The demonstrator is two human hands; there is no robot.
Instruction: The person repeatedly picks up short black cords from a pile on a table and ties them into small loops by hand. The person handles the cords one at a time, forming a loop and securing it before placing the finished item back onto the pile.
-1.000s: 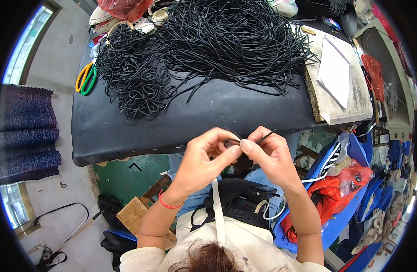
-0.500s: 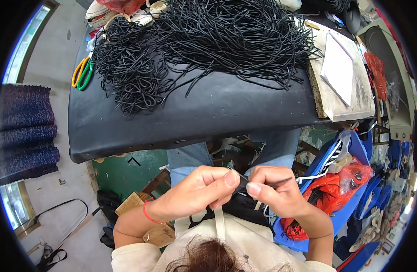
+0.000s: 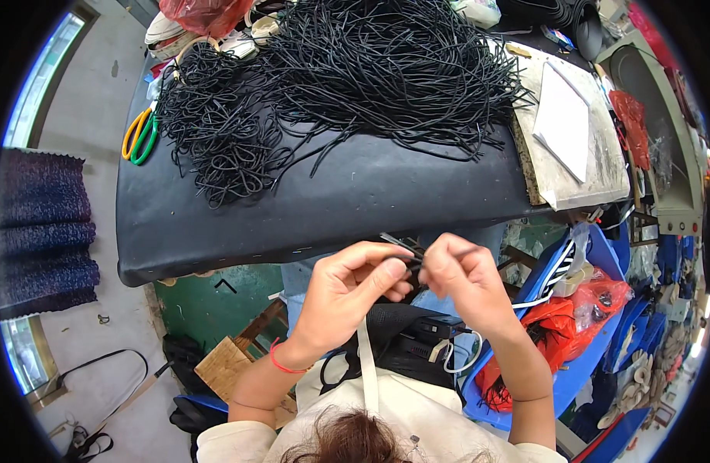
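Just off the table's front edge, my left hand pinches a thin black cord between thumb and forefinger. The cord's ends stick out past the fingertips towards the table. My right hand is close beside it, its fingers curled and pressed together on the same cord; the stretch inside this grip is mostly hidden. On the table a large heap of straight black cords spreads across the back. To its left lies a tangled pile of looped black cords.
Scissors with yellow and green handles lie at the left edge of the black-covered table. A pale board bearing a white sheet is at the right. Beside my right arm stands a blue bin with red plastic bags.
Both hands have risen towards the table edge, and the left hand has turned more upright. More of the cord's ends now shows beyond the left fingertips.
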